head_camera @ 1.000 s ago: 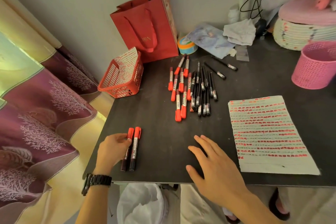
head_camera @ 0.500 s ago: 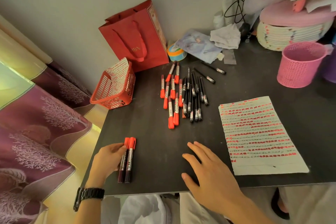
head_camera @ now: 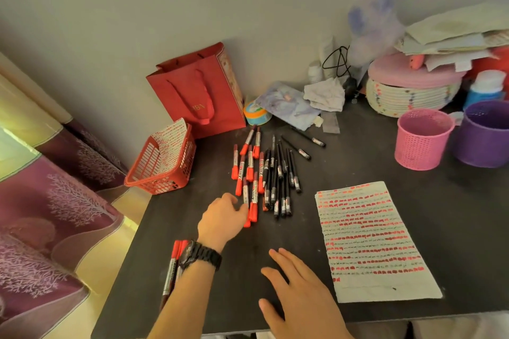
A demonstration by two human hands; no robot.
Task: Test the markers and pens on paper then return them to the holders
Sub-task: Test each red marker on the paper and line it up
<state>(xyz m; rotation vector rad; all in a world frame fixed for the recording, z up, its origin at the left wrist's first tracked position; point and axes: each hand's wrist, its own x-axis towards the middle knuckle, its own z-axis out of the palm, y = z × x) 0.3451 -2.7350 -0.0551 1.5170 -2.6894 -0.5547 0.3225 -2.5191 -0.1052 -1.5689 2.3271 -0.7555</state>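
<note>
Pile of red-capped markers and slim black pens, mid dark tabletop, awaiting testing: your left hand touches the nearest marker, and whether its grip has clamped cannot be told. Right hand, grip apart, rests flat near the red-dashed white paper sheet, likely ready to write.

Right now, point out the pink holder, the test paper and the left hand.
pink holder (head_camera: 422,146), head view, mesh side wall.
test paper (head_camera: 385,291), head view, blank bottom margin.
left hand (head_camera: 221,219), head view, its back.

No legible text; gold lettering on red bag and markers' labels blurred.
</note>
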